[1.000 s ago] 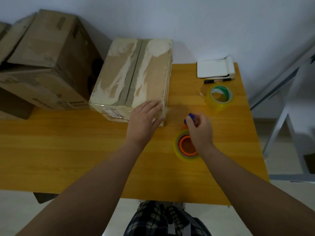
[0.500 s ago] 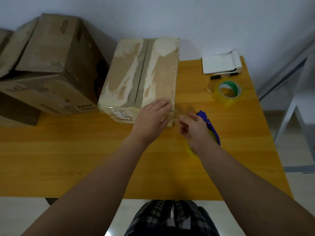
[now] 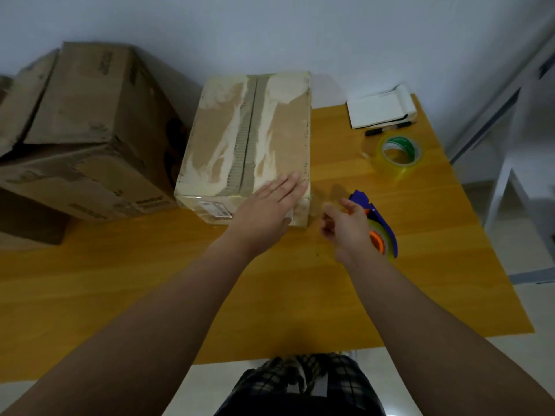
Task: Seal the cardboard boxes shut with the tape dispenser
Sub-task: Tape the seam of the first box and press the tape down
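A worn cardboard box (image 3: 240, 136) with torn paper along its middle seam stands on the wooden table (image 3: 150, 280). My left hand (image 3: 267, 208) lies flat on the box's near right corner, fingers spread. Just right of the box, my right hand (image 3: 345, 226) grips the blue and orange tape dispenser (image 3: 378, 226) with its clear roll, lifted off the table. A short strip of clear tape seems to run from the dispenser toward the box's near right edge, but it is faint.
Two larger brown boxes (image 3: 81, 130) stand at the left, against the wall. A loose roll of clear tape (image 3: 398, 156), a black marker (image 3: 387, 129) and a white pad (image 3: 381, 111) lie at the table's far right. A white frame (image 3: 510, 175) stands beyond the right edge.
My right hand picked the dispenser up from the table and brought it toward the box's near right corner. My left hand stayed pressed on the box.
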Demonstrator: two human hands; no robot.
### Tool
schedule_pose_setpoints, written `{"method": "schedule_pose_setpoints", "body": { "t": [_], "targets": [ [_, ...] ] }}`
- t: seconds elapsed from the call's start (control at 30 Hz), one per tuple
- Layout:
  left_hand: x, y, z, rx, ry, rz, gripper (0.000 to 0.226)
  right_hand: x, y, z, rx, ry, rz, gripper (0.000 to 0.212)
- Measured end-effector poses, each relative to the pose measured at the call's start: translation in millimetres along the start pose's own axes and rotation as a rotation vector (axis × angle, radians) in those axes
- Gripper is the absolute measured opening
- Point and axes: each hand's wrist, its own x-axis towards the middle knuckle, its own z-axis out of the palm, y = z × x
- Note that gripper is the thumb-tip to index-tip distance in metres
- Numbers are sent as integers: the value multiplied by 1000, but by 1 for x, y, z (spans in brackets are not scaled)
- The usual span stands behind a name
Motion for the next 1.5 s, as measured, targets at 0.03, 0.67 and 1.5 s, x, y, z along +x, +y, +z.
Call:
{"method": "schedule_pose_setpoints", "body": {
  "t": [0.03, 0.67, 1.5],
  "targets": [
    [0, 0, 0, -4, 2, 2, 67, -1, 3, 3, 22, -14, 21, 39],
    [-28, -21, -1, 36, -4, -30, 68, -37, 42, 6, -408, -386, -477, 50],
    [-19, -32, -11, -82, -19, 7, 65, -11, -41, 34, -1388, -97, -817, 32]
  ]
}}
